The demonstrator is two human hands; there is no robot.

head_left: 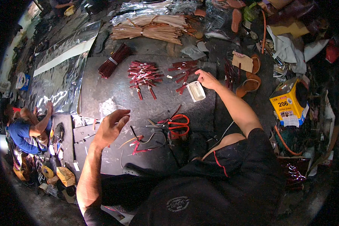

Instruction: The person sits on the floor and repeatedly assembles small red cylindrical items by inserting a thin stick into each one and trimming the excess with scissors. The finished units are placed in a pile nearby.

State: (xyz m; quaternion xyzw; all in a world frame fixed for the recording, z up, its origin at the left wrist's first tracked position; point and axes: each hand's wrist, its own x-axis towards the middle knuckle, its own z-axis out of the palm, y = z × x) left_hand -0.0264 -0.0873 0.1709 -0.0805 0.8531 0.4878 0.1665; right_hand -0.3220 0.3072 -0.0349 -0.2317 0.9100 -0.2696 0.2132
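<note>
My right hand (208, 80) is at the far right of the work board, its fingertips at the edge of a loose group of dark red straps (184, 67). Its fingers look apart, and I see nothing held in them. Just below it sits a small white rectangular tray (196, 91). My left hand (113, 126) hovers over the board's left part, fingers bent and apart, holding nothing visible. Between the hands lie orange-handled scissors (178, 125), beside a dark curved strip and some red strap pieces (139, 146). A heap of dark red straps with shiny metal bits (144, 76) lies beyond.
A tied dark red bundle (115, 62) and bundled tan strips (148, 29) lie farther back. Tan sandal soles (248, 86) and a yellow box (289, 101) are at right. Clear plastic sheeting (64, 75) spreads at left, near a seated person in blue (28, 130).
</note>
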